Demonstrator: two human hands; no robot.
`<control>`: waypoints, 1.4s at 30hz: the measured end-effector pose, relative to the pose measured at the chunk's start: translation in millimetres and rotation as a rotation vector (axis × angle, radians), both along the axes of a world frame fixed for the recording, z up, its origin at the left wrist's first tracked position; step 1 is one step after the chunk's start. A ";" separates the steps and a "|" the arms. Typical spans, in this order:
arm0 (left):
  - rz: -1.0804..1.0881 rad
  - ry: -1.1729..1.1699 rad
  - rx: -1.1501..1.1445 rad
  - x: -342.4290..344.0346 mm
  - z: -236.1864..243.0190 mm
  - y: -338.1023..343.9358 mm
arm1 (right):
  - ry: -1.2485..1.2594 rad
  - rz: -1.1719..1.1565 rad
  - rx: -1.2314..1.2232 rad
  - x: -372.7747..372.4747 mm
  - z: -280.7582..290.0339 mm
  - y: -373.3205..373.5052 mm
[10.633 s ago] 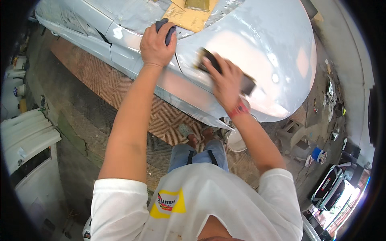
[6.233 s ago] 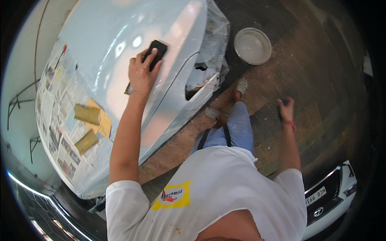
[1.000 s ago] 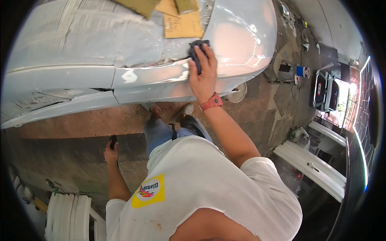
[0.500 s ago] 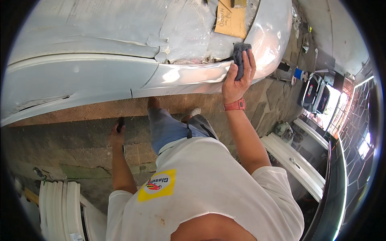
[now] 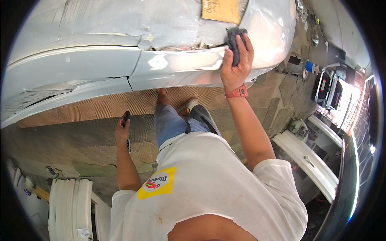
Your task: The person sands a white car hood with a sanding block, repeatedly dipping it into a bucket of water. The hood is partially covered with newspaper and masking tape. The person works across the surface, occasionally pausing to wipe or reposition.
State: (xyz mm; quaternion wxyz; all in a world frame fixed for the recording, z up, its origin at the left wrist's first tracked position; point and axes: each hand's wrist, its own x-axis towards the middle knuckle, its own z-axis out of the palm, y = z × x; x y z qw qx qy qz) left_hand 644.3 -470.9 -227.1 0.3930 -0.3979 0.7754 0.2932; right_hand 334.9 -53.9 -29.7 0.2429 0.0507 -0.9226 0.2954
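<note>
My right hand (image 5: 236, 72) has its fingers pressed over a crumpled dark grey cloth (image 5: 234, 48). The cloth lies against the glossy silver-white car body (image 5: 181, 69), where the side strip meets the rounded corner. A red watch is on that wrist. Lower and to the left, my left hand (image 5: 122, 129) hangs beside the car, closed round a dark-handled tool (image 5: 126, 116). A thin part of this tool shows below the hand along the wrist; its exact kind cannot be made out. The left hand is apart from the car.
Grey masking sheet (image 5: 100, 24) and a brown cardboard piece (image 5: 221, 10) cover the upper car area. White panels lean at the lower left (image 5: 68, 209) and right (image 5: 305, 160). A blue can (image 5: 311, 67) and another vehicle (image 5: 326, 88) stand at the right.
The view has shifted, with the car now higher in the picture. My right hand still presses the cloth near the corner. My left hand has turned, showing more of the tool.
</note>
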 end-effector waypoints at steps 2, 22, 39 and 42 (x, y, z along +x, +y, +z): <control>0.060 0.037 0.048 -3.5 8.2 -8.1 | 0.037 0.024 0.004 -0.4 0.4 2.1; 0.274 0.014 1.427 -107.0 186.0 276.0 | -0.090 -0.914 -1.365 280.5 -39.8 216.0; -0.307 0.620 1.219 -54.5 229.3 455.6 | -0.324 -0.510 -0.819 385.3 63.8 125.6; -0.513 0.544 1.420 -52.0 246.2 439.3 | -0.324 -0.583 -0.809 410.9 48.5 131.1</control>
